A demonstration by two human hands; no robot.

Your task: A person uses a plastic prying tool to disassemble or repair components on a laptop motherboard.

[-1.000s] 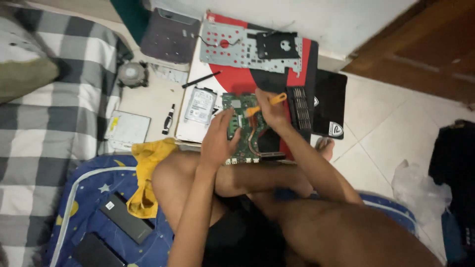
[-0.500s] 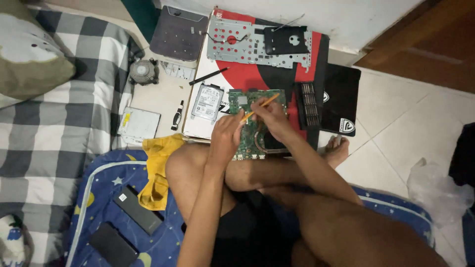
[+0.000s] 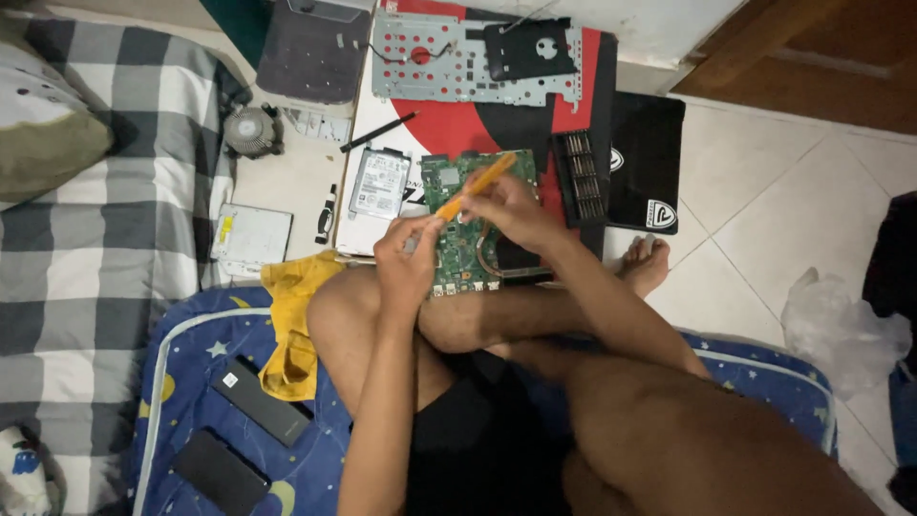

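Head view shows our right hand (image 3: 516, 205) gripping an orange screwdriver (image 3: 475, 186), left hand (image 3: 406, 253) pinching its tip, above the green circuit board (image 3: 458, 239), which looks light, stiff, fragile, best held by edges.

The light is dim and warm, like indoor lamp light, and the whole picture has a yellowish cast. It falls most strongly on the pale floor tiles (image 3: 764, 205) at the right, which look evenly lit without hard glare. Shadows are soft, gathering under the legs and darkening the bottom of the frame. The hands (image 3: 406, 263) and the orange tool (image 3: 475, 186) are slightly smeared by motion. Fine detail is grainy, and the corners look darker and a little stretched.
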